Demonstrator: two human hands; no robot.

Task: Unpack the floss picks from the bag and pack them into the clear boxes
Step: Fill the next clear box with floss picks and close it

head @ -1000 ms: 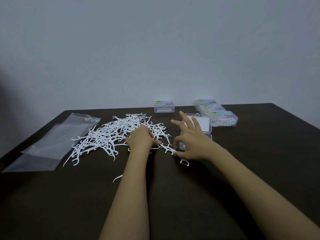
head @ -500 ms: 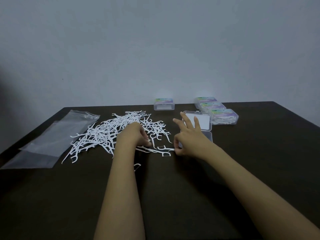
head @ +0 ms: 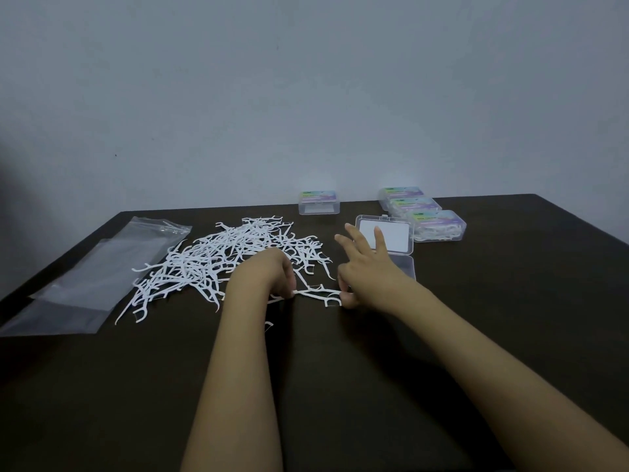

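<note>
While the left hand (head: pixel 263 275) pinches one end of a thin white floss-pick bundle (head: pixel 318 294), the right hand (head: pixel 371 277) pinches the other. Its remaining fingers (head: pixel 378 238) splay.

White floss picks (head: pixel 238 264) on dk brown table (head: pixel 510 335). Bag (head: pixel 102 277) clear; boxes (head: pixel 439 226) at far edge clear w/ pastel green-purple labels. Wall (head: pixel 306 97) pale grey-blue.

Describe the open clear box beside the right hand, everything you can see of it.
The open clear box is a small rounded-corner case of transparent plastic, lying open on the dark table. Its lid is folded back on the far side, showing a white rectangular label and a small tab at its far edge. The right hand hides much of the base, so contents and contact cannot be told.
</note>
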